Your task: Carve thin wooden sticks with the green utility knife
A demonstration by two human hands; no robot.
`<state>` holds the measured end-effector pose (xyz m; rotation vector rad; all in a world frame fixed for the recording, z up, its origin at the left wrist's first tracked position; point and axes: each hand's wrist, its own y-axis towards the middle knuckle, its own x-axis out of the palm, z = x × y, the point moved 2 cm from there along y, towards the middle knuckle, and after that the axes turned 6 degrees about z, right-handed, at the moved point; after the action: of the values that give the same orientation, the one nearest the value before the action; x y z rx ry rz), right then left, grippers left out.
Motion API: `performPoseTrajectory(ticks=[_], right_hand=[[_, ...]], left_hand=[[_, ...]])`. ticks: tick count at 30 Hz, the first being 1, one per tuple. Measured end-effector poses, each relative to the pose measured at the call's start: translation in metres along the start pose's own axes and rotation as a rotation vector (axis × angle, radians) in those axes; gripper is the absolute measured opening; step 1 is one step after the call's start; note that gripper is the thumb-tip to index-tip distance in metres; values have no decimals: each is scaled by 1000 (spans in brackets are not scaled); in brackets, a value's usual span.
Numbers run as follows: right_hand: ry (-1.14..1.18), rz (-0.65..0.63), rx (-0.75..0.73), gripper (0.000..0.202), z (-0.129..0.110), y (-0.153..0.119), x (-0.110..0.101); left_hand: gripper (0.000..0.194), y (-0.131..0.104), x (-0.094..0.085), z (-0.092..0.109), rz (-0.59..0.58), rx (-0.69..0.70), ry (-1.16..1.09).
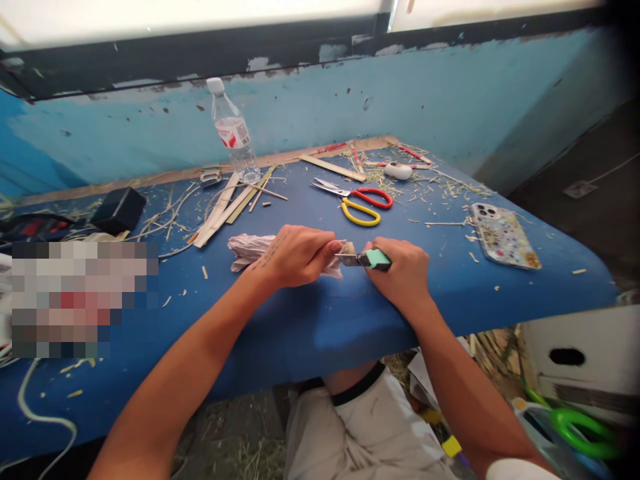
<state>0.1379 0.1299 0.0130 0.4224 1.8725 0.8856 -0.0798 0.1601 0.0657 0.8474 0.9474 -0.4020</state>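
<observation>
Over the blue table my left hand (300, 255) is closed around a crumpled pale pink wrapping (250, 250), which sticks out on both sides of the fist. A small tan end shows at its right, by my left thumb. My right hand (403, 267) grips a utility knife with a mint-green and black handle (377, 259). Its metal blade (349, 259) points left and meets the tan end near the left thumb. What lies inside the wrapping is mostly hidden.
Scissors (361, 200) with red and yellow handles lie behind the hands. A plastic bottle (235, 137) stands near the wall beside bamboo strips (220, 213). At the right is a phone (505, 237); a white oval object (399, 171) sits among shavings. Cables and a black box (119, 208) are left.
</observation>
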Motion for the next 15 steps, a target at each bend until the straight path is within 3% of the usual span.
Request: performPoseTrajectory(ticks=[15], right_hand=[[-98,-40,193,18,-4,2,1]], left_hand=[[48,4,7,4,-26,-111,-122]])
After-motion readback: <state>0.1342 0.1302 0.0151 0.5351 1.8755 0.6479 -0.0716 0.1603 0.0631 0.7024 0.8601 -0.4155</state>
